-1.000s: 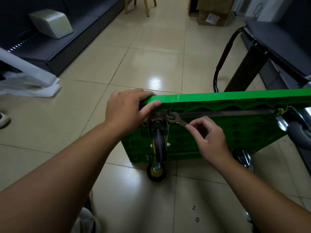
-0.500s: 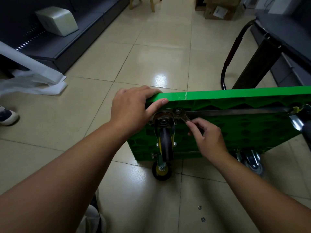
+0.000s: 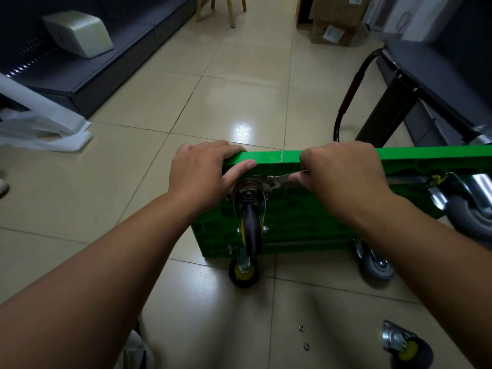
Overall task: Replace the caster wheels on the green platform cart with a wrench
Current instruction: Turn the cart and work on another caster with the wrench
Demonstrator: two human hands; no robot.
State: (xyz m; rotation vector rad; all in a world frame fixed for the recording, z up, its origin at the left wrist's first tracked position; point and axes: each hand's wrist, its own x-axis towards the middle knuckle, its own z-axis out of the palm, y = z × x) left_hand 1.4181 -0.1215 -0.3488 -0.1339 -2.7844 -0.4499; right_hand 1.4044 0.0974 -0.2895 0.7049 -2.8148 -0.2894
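While the green platform cart [image 3: 306, 219] is standing on its long edge on the tiled floor [image 3: 239, 97], underside facing the camera, the left hand [image 3: 202, 171] is gripping its upper left corner, with the fingers curling over the top edge and the thumb lying along the near face. The right hand [image 3: 343, 177] is clenching the handle of the wrench [image 3: 279, 181], knuckles against the cart's top edge. The wrench head is sitting at the mounting plate of the upper left caster [image 3: 250, 222] (the hand is hiding most of the tool, so seating on a nut cannot be told). Directly below, a yellow-hub caster [image 3: 243, 272] is touching the floor. Two grey casters are showing on the right side: the lower grey caster [image 3: 376, 265] resting on the floor, the upper grey caster [image 3: 471, 217] hanging in the air. A loose caster [image 3: 407, 347] is lying on the floor at lower right, well apart from the cart, with two washers [image 3: 301, 328] near it.
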